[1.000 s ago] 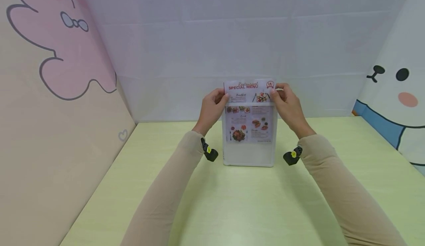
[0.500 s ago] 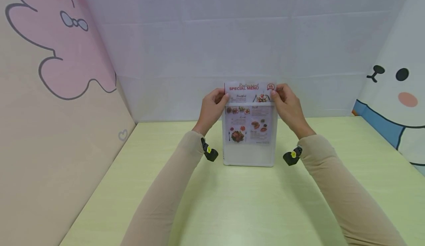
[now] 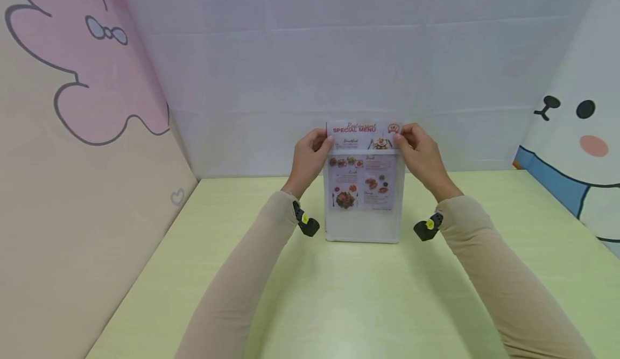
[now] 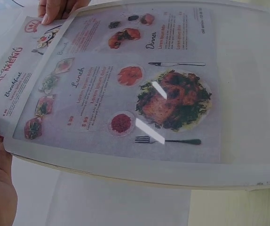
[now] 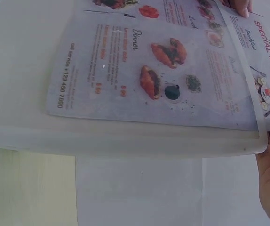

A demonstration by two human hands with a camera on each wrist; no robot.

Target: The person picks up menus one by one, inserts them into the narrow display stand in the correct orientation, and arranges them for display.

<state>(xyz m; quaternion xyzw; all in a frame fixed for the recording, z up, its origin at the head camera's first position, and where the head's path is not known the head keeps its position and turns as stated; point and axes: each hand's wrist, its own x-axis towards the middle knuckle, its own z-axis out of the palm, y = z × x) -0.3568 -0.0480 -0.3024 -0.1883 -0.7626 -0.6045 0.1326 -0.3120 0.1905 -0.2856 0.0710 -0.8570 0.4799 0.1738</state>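
Observation:
A printed restaurant menu sheet stands partly inside a white-edged clear sign holder, its top strip sticking out above the holder's upper edge. Its lower edge lies above the holder's bottom, with a blank white band beneath, as the left wrist view also shows. My left hand pinches the sheet's upper left edge between thumb and fingers. At the upper right edge, my right hand pinches it likewise. The holder stands upright on the table. Fingers behind the sheet are partly hidden.
The pale green table reaches back to a whitish cloth wall. Side panels carry cartoon figures, a pink one on the left and a white one on the right.
The menu sheet has slid slightly down in the holder, with a small shift to the left lately. Both hands keep their pinch and have barely moved.

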